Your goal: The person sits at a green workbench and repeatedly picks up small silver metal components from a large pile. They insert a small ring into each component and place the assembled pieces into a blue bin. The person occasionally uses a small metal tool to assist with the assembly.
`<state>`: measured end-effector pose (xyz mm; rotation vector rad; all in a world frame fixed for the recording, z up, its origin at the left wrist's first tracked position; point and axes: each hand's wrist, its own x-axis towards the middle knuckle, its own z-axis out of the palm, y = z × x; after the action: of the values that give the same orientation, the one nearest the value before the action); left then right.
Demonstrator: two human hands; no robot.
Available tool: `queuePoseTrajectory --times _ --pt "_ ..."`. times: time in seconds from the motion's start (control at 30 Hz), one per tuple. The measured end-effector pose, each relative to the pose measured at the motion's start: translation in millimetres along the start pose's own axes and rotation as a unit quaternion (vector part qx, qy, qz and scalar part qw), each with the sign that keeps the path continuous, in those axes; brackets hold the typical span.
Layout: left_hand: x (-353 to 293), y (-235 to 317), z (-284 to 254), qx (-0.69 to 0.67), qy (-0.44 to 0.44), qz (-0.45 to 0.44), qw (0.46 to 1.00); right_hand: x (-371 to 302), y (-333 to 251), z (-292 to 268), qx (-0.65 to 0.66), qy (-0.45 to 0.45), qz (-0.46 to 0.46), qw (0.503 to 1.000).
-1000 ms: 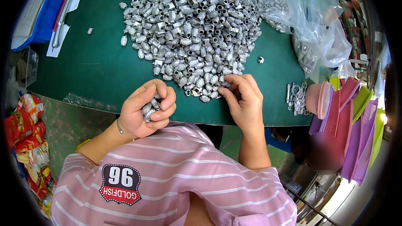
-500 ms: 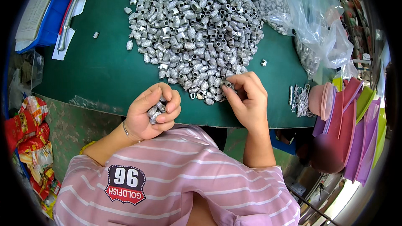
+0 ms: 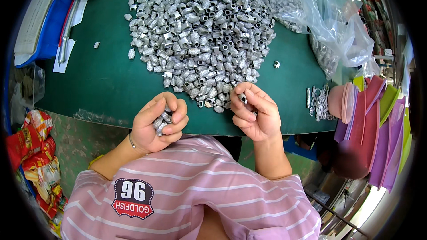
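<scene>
A dark green mat (image 3: 102, 80) fills the upper half of the frame, and a big heap of small silver metal ferrules (image 3: 202, 35) is spread at upper centre. Several ferrules (image 3: 161, 121) are cupped in the curled left hand (image 3: 158, 122) at centre. One ferrule (image 3: 243, 98) is pinched by the right hand (image 3: 258, 115) at the heap's lower edge. Clear plastic bags (image 3: 329, 22) are slumped at upper right, coloured folders (image 3: 382, 133) at right.
</scene>
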<state>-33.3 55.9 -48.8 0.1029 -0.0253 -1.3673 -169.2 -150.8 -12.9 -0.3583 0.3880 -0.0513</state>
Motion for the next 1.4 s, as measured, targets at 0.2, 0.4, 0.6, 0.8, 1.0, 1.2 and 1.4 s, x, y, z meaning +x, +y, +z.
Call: queuePoseTrajectory --times 0.2,0.4,0.6,0.8,1.0,1.2,1.4 --pt "0.0 0.5 -1.4 0.004 -0.006 0.0 1.0 1.1 -1.9 -2.4 0.049 -0.044 0.013 0.998" --pt "-0.8 0.4 0.0 0.001 -0.001 -0.001 1.0 -1.0 -15.5 -2.5 -0.516 0.073 -0.235 0.821" --pt "-0.1 0.9 -0.3 0.001 -0.001 -0.004 1.0 11.8 -10.0 13.0 -0.812 0.126 -0.288 0.492" --pt "0.4 0.2 -0.1 -0.003 0.004 -0.002 1.0 4.3 -5.4 19.4 -0.838 0.141 -0.236 0.471" --pt "0.0 -1.8 1.4 -0.003 0.017 0.01 1.0 4.1 -9.3 16.1 -0.808 0.105 -0.253 0.522" --pt "0.5 -0.8 2.3 -0.003 0.016 0.004 1.0 2.4 -10.7 -2.8 -0.65 0.013 -0.334 0.683" --pt "1.1 -1.0 3.0 -0.008 0.021 0.0 1.0 -5.1 -2.9 1.1 -0.015 0.001 -0.08 0.997"
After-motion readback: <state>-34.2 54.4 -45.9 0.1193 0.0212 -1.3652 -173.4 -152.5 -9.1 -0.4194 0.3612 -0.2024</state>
